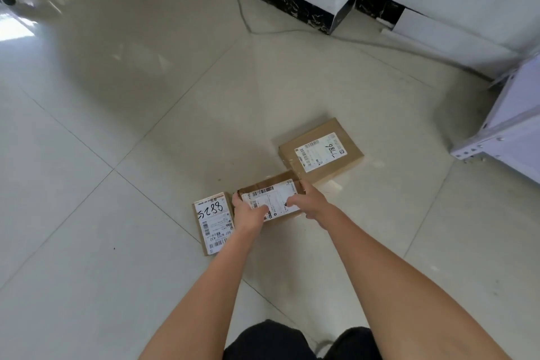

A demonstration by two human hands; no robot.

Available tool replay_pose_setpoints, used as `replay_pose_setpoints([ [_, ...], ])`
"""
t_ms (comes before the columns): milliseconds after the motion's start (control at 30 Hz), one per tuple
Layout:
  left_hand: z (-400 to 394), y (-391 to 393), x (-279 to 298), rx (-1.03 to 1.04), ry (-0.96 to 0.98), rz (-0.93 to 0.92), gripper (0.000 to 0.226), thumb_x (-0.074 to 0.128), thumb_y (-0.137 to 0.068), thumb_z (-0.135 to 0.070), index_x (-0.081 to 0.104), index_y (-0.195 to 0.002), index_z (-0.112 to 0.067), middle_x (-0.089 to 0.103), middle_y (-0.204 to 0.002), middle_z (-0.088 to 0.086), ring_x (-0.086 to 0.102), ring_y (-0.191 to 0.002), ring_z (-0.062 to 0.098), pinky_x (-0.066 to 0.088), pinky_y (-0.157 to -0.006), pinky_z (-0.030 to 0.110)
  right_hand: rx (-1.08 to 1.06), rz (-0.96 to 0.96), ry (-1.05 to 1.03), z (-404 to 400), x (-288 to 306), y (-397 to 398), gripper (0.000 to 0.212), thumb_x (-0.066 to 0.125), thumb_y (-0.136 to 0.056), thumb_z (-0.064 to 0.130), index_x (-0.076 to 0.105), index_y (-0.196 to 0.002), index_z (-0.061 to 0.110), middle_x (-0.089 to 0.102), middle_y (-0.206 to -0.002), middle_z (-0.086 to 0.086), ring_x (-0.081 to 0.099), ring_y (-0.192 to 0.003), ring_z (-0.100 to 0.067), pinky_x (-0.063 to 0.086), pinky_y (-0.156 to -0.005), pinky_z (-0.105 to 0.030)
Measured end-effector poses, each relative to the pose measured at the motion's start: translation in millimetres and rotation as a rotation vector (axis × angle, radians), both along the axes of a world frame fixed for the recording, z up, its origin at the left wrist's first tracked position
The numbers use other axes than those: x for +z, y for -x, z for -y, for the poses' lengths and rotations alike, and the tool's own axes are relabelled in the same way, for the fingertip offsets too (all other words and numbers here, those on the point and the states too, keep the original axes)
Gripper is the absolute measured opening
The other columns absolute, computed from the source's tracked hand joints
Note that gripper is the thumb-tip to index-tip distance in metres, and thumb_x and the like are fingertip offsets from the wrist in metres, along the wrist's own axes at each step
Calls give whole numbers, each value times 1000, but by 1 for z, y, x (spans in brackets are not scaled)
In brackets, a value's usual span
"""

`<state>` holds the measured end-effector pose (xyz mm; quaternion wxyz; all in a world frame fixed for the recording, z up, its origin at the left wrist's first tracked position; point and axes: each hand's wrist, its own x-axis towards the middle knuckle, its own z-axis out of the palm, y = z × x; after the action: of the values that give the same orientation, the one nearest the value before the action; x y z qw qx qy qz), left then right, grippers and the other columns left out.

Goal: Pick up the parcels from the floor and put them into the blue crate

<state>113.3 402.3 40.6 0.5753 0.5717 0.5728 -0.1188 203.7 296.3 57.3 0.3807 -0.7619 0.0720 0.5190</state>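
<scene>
Both arms reach down toward the pale tiled floor [87, 213], and both hands are on the middle parcel [273, 194], a brown cardboard box with a white shipping label on top. The left hand [248, 210] grips its left end, thumb lying across the label and fingers curled round the far edge; the right hand [306, 202] clasps the right end, thumb on the label too, fingers wrapped over the far corner. The box sits tilted between them, and whether it has cleared the tiles is hard to tell. Just to its left, touching or nearly so, lies the small parcel [214, 222], flat on the floor, its label scrawled with large handwritten digits. Up and to the right, close by the held box's far corner, rests the large parcel [321, 152], also flat, label up with a handwritten number. A grey cable [242, 9] snakes across the tiles toward a white wall with black marbled skirting [286, 3]. At the right edge stands a pale metal rack [508, 126]. No blue crate shows in this view. Dark trousers [268, 339] fill the bottom edge.
</scene>
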Motion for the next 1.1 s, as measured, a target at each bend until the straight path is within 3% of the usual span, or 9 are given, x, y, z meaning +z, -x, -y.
replay_pose_setpoints([
  [233, 41, 24, 185, -144, -6, -3, 58, 56, -86, 4, 29, -136, -12, 58, -125, 9, 57, -113, 28, 48, -98, 41, -173, -39, 13, 56, 179, 36, 67, 55, -84, 6, 29, -143, 21, 53, -125, -5, 44, -101, -18, 39, -86, -29],
  [400, 88, 26, 321, -354, -65, -7, 34, 59, -81, 2, 46, -107, -17, 59, -119, 10, 61, -102, 25, 52, -89, 42, -340, -27, 34, 125, 328, 65, 72, 57, -84, 7, 24, -146, 20, 51, -134, -6, 45, -104, -19, 41, -95, -34],
  [533, 149, 23, 423, -580, -97, 15, 37, 56, -85, 1, 51, -120, -11, 42, -114, 6, 55, -101, 25, 47, -82, 29, -491, -15, 78, 195, 431, 96, 68, 59, -82, 6, 30, -143, 15, 51, -134, -8, 49, -114, -24, 43, -98, -37],
  [600, 187, 27, 462, -680, -118, 31, 41, 54, -85, 2, 52, -124, -9, 36, -110, 8, 51, -95, 25, 48, -80, 28, -566, 3, 82, 233, 470, 112, 61, 58, -82, 5, 37, -139, 14, 55, -128, -7, 50, -109, -23, 44, -92, -35],
  [733, 278, 52, 515, -804, -105, 93, 41, 52, -83, 4, 50, -122, -7, 29, -107, 5, 48, -87, 22, 49, -86, 32, -723, 54, 59, 320, 523, 153, 59, 58, -82, 5, 39, -137, 15, 57, -120, -7, 49, -101, -21, 40, -82, -31],
  [867, 389, 98, 546, -844, -45, 165, 40, 53, -82, 6, 50, -118, -11, 30, -108, 5, 51, -98, 24, 51, -87, 32, -825, 131, 50, 431, 556, 213, 56, 56, -82, 3, 42, -135, 14, 58, -111, -5, 49, -92, -19, 39, -73, -27],
  [933, 451, 128, 558, -869, -26, 180, 42, 54, -82, 6, 49, -122, -8, 33, -112, 6, 51, -93, 22, 52, -67, 27, -872, 162, 49, 493, 566, 248, 56, 55, -83, 2, 41, -136, 14, 54, -106, -3, 49, -86, -16, 38, -66, -23],
  [1000, 512, 160, 570, -877, 11, 222, 45, 54, -83, 6, 47, -126, -4, 43, -113, 7, 52, -89, 20, 46, -47, 16, -898, 184, 40, 553, 578, 283, 56, 54, -85, 1, 39, -137, 12, 51, -106, -4, 47, -93, -18, 39, -69, -25],
  [1100, 594, 204, 582, -882, 61, 219, 49, 53, -85, 5, 42, -132, -6, 56, -117, 11, 54, -90, 20, 45, -48, 17, -965, 165, 17, 634, 590, 335, 59, 52, -86, -1, 33, -141, 11, 50, -119, -8, 46, -104, -21, 41, -79, -29],
])
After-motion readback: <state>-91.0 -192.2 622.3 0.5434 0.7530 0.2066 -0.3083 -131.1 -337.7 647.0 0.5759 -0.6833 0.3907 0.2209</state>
